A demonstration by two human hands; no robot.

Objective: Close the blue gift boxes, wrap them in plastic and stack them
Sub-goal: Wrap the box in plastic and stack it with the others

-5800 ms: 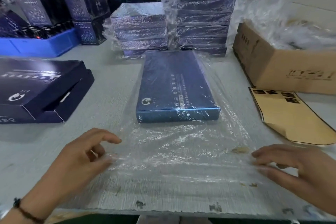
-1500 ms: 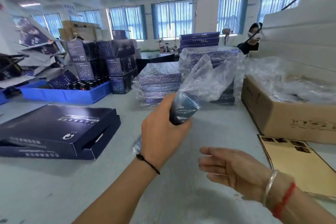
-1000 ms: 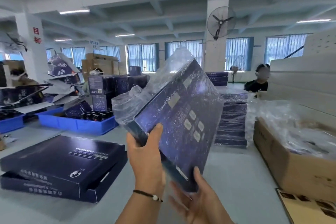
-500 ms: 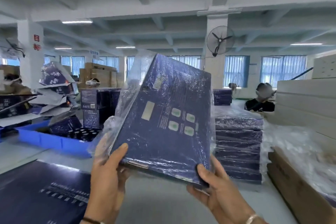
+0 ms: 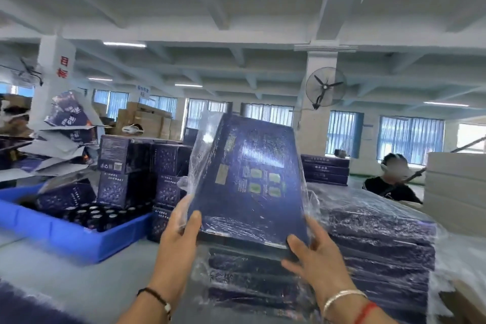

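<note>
Blue card under clear, crinkled plastic point(image 5: 207, 139): wrapped gift box point(image 5: 249, 181) held up at twelve o'clock of the two hands, tilted back, printed underside turned toward the camera. Gripped at its near lower edge on both sides, left hand point(image 5: 178, 231) at about eight o'clock of the box with thumb curled over the face, right hand point(image 5: 313, 255) at about five o'clock with thumb and fingers clamped on the corner. Judged closed and bagged already, since no open flap showed and film covered every visible face; loose film stood off the left edge and bunched at ten o'clock.

Directly below the box, at six o'clock, a shorter stack of wrapped boxes point(image 5: 252, 276); at three to four o'clock of it, a taller stack point(image 5: 378, 239), equally glossy and wrinkled. Seemingly only the setting-down left for this one, probably on the lower pile. More work apparently waiting: part of a dark blue box point(image 5: 29, 305) at the lower left corner, lid state impossible to tell.

Flat, rigid, sharp-cornered slab of a box; slippery film likely to slide under the fingers. Blue plastic crate point(image 5: 65, 239) of dark bottles at nine o'clock, hard and smooth. Cube-shaped printed cartons point(image 5: 123, 155) behind it. Another person point(image 5: 391, 187) seated at two o'clock.
</note>
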